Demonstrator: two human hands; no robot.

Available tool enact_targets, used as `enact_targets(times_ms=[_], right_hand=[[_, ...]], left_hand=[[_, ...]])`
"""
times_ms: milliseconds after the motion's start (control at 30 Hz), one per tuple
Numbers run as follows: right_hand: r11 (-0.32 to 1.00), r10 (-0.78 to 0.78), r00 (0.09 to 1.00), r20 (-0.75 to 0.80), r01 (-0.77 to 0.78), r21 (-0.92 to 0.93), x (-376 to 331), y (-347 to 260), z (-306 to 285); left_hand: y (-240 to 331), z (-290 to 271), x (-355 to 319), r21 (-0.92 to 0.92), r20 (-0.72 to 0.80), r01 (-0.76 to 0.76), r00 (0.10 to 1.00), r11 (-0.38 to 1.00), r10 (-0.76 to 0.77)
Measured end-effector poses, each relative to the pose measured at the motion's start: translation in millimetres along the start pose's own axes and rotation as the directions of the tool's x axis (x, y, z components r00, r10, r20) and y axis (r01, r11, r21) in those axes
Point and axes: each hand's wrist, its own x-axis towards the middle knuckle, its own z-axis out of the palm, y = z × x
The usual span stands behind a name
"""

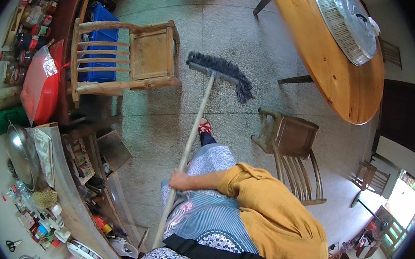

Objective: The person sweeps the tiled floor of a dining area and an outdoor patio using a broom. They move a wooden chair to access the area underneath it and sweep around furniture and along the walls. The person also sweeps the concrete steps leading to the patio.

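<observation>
A long-handled mop point(200, 111) slants across the speckled floor. Its wide head point(222, 73) carries dark grey shaggy strands and lies on the floor between a wooden chair and the oval table. My right hand point(178, 180) is closed around the pale handle in front of my body, its arm in a rolled mustard sleeve. The handle's lower end runs down past my left side, beside the patterned apron point(211, 223). My left hand is not in view. One foot in a red shoe point(204, 126) shows close to the handle.
At left stand a wooden chair point(149, 55), a blue crate point(103, 42) behind its slats, and a cluttered shelf counter point(83, 204) with a wok point(21, 155). On the right are another chair point(292, 139) and the wooden table point(334, 79), bearing a metallic oval cover point(351, 23).
</observation>
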Motion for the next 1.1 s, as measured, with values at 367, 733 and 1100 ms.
enact_targets(times_ms=[367,733,1100], right_hand=[[0.573,0.549,0.750,-0.369,-0.659,-0.488,-42.2,156.8,-25.0],[0.995,0.065,0.998,-0.009,-0.066,-0.074,-30.5,-122.6,124.8],[0.959,0.054,0.995,0.080,-0.029,-0.283,-63.7,123.5,-16.4]], left_hand=[[114.3,115.4,121.6,-0.141,-0.112,-0.545,0.838,0.826,0.534],[-122.1,161.1,-6.1,-0.152,0.067,-0.068,0.995,0.986,0.079],[99.3,118.0,24.8,-0.254,0.004,-0.112,0.993,0.961,0.116]])
